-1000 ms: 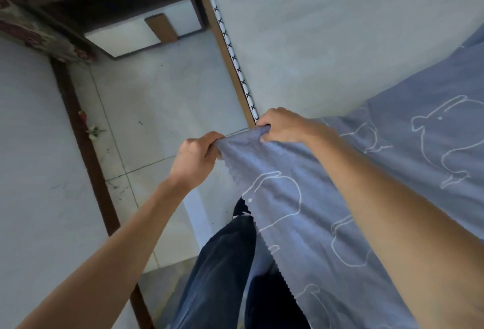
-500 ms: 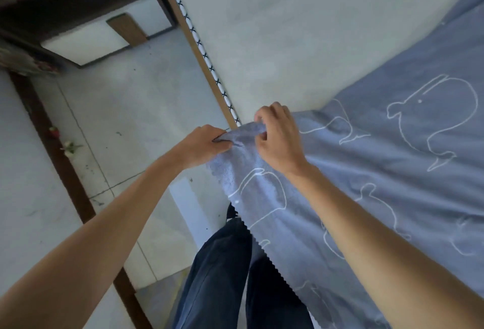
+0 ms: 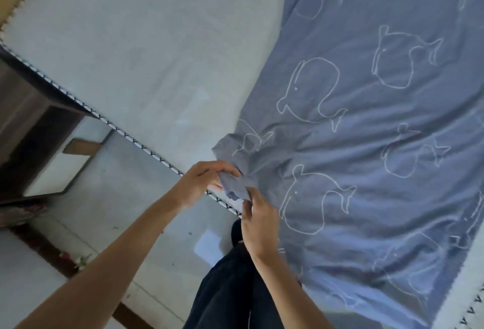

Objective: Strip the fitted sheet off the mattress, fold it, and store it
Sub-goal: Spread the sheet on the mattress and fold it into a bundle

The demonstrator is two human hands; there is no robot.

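Your hands meet at one corner of the blue whale-print fitted sheet (image 3: 366, 145). Your left hand (image 3: 201, 182) pinches the bunched corner from the far side, and your right hand (image 3: 259, 226) pinches the same bunch just nearer you, fingers curled on the cloth. The rest of the sheet spreads right of your hands and beyond them, loose and wrinkled on the mattress (image 3: 144, 53), whose bare top shows ahead and left of your left hand. Your right hand is nearer the bulk, so the next pull likely has to run toward you and leftward
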